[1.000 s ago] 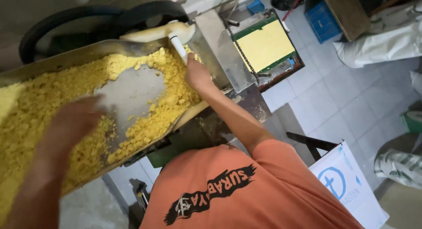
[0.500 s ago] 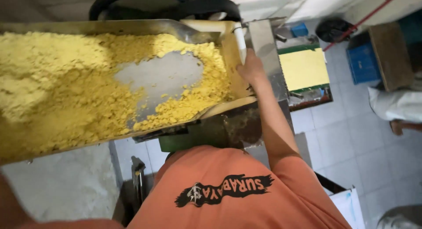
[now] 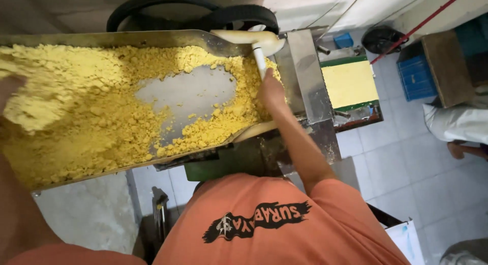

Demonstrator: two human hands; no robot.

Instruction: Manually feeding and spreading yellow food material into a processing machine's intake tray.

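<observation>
A long metal tray [image 3: 152, 38] holds a bed of yellow crumbly meal [image 3: 76, 117], with a bare grey patch [image 3: 188, 92] scraped open in its middle. My right hand [image 3: 272, 92] is at the tray's right end, closed around a white rod [image 3: 260, 59] that leans up to a cream-coloured spout [image 3: 244, 37]. My left hand [image 3: 9, 89] lies on the meal at the far left edge of the picture, mostly cut off, so its fingers cannot be made out. My orange shirt [image 3: 284, 224] fills the bottom.
A black wheel [image 3: 203, 10] stands behind the tray. Right of it a steel machine housing [image 3: 305, 77] feeds a flat yellow sheet [image 3: 349, 84]. On the tiled floor are a blue crate [image 3: 417, 77], a wooden board [image 3: 447, 66] and a white sack [image 3: 457, 122].
My left hand has moved from the middle of the tray out to its far left end. My right hand has kept hold of the white rod. The view has swung left.
</observation>
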